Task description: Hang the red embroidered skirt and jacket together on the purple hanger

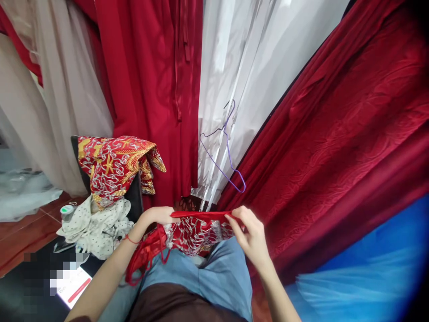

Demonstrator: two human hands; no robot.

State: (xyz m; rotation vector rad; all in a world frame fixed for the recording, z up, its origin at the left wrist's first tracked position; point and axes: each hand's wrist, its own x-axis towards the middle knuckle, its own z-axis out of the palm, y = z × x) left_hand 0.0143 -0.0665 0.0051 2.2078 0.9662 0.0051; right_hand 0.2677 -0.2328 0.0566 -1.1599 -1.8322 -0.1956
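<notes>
A red garment with silver embroidery [196,235] lies across my lap, its plain red edge stretched between both hands. My left hand [163,215] is closed on the left end of that edge. At the other end, my right hand [248,228] pinches the edge between thumb and fingers. Red ties hang in loops from the garment's left side, below my left wrist. My thighs, in blue trousers [181,270], are beneath it, and the garment's lower part is folded out of clear sight.
A red, gold and silver embroidered cloth [114,165] drapes over a black chair back to the left, above a dotted white cloth [98,226]. A lit phone screen [75,286] shows at lower left. Ahead hangs a purple hanger [223,154], with red curtain-like fabric [335,147] to the right.
</notes>
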